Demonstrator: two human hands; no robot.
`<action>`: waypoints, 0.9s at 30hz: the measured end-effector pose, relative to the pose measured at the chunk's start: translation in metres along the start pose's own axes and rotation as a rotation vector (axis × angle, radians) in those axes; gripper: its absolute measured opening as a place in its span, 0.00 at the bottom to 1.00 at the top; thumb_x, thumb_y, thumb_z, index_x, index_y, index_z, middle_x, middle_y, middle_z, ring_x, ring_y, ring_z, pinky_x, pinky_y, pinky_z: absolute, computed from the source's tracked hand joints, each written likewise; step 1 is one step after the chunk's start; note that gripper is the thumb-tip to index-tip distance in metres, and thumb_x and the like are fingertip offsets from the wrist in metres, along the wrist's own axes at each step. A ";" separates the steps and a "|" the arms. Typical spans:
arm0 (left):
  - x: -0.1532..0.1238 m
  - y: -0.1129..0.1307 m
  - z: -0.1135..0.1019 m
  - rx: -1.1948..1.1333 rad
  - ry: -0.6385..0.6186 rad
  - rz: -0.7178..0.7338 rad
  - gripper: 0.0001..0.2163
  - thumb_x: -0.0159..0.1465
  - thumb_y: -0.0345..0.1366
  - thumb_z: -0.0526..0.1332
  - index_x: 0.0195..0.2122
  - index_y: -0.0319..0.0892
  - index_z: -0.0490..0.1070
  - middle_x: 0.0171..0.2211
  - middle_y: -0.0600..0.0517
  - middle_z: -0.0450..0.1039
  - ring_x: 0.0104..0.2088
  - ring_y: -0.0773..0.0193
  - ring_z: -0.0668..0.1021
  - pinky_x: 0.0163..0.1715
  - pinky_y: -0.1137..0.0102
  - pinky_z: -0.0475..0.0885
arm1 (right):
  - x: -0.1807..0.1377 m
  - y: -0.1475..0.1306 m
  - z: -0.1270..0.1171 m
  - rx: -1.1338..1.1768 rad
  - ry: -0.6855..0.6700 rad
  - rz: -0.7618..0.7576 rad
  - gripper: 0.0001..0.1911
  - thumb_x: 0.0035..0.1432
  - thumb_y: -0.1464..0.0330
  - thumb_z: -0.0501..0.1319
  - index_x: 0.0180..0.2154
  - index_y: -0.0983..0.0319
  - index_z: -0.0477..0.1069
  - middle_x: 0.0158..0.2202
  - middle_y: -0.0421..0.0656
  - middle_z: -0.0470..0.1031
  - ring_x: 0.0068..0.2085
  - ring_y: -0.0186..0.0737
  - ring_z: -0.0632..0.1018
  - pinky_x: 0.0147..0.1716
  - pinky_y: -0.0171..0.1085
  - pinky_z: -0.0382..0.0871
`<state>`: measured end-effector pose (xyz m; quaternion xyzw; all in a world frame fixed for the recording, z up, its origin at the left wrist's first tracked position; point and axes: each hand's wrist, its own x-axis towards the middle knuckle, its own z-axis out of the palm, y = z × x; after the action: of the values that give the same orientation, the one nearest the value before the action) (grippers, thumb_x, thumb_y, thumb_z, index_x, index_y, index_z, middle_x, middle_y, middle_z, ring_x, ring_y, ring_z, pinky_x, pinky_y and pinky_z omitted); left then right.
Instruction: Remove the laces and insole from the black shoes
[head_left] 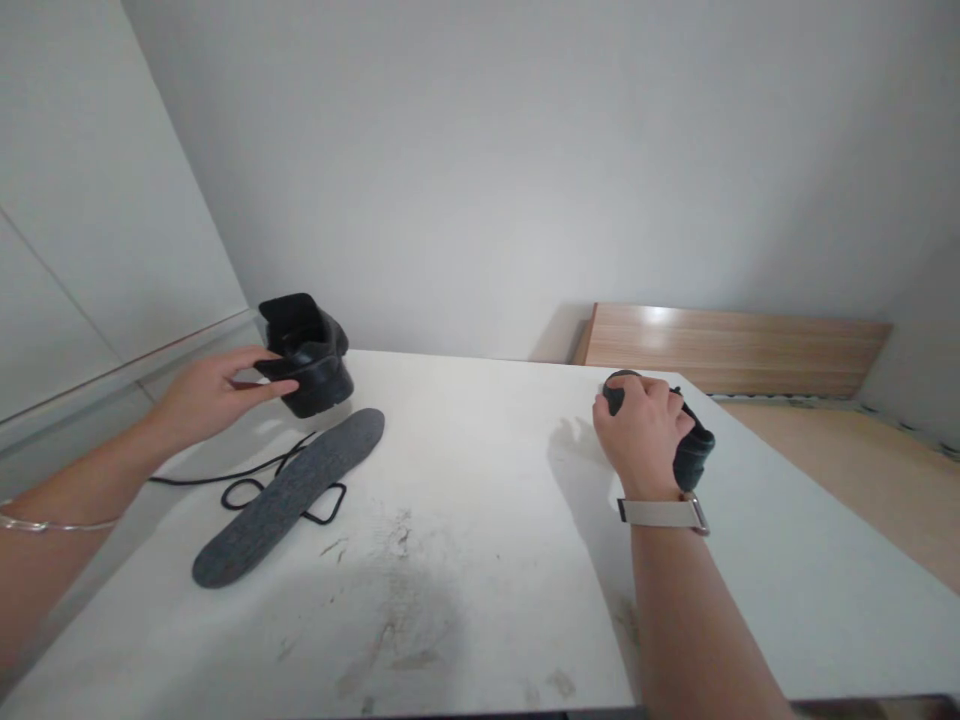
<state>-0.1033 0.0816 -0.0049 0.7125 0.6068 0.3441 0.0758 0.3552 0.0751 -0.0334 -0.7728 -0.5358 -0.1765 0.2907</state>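
At the far left of the table, my left hand (225, 390) pinches the edge of a black shoe (322, 375); its tongue stands up and its opening shows. My right hand (641, 425) is wrapped over a second black shoe (694, 450) near the right side of the table. Most of that shoe is hidden behind the fingers and palm. A grey felt-like insole (292, 505) lies slantwise in front of the left shoe. Beneath it runs a loose black shoelace (240, 492), looped on both sides.
The white tabletop (480, 440) has dark smudges near its front edge. A grey wall (480, 180) rises behind it, and white panels (90, 220) stand at the left. To the right are a wooden headboard (727, 342) and a beige bed surface (847, 450).
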 end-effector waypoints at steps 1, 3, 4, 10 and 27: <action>0.002 -0.013 -0.002 0.011 -0.021 -0.005 0.22 0.59 0.55 0.64 0.42 0.41 0.72 0.43 0.58 0.73 0.45 0.62 0.73 0.43 0.75 0.70 | 0.001 0.004 0.000 -0.061 -0.026 0.031 0.16 0.60 0.63 0.58 0.47 0.61 0.73 0.50 0.55 0.70 0.52 0.61 0.68 0.46 0.51 0.57; 0.002 -0.038 -0.006 0.048 -0.052 -0.045 0.23 0.59 0.58 0.63 0.43 0.42 0.72 0.42 0.59 0.73 0.45 0.62 0.74 0.43 0.75 0.70 | 0.004 0.012 0.000 -0.155 -0.099 0.074 0.18 0.60 0.62 0.58 0.50 0.62 0.72 0.51 0.55 0.71 0.52 0.60 0.70 0.47 0.52 0.58; 0.001 -0.048 -0.007 0.061 -0.043 -0.078 0.24 0.59 0.59 0.62 0.42 0.43 0.72 0.41 0.59 0.74 0.43 0.62 0.74 0.42 0.75 0.69 | 0.005 0.016 0.000 -0.185 -0.138 0.085 0.19 0.60 0.62 0.59 0.51 0.62 0.71 0.50 0.55 0.72 0.52 0.59 0.71 0.48 0.52 0.58; -0.008 -0.072 -0.016 -0.008 -0.120 -0.106 0.22 0.57 0.60 0.65 0.42 0.47 0.73 0.44 0.61 0.75 0.45 0.60 0.75 0.48 0.69 0.70 | 0.008 0.032 -0.002 -0.252 -0.247 0.054 0.14 0.59 0.65 0.60 0.46 0.61 0.76 0.47 0.52 0.76 0.51 0.57 0.74 0.47 0.49 0.62; -0.016 0.005 0.008 -0.053 0.200 0.068 0.13 0.69 0.45 0.55 0.49 0.44 0.69 0.54 0.51 0.71 0.57 0.57 0.71 0.63 0.59 0.61 | -0.014 -0.042 -0.020 -0.080 -0.142 -0.344 0.15 0.60 0.78 0.53 0.43 0.62 0.75 0.39 0.52 0.78 0.43 0.53 0.77 0.38 0.44 0.65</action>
<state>-0.0946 0.0680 -0.0145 0.6925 0.5774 0.4319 0.0222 0.3116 0.0633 -0.0152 -0.6911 -0.6719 -0.1898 0.1868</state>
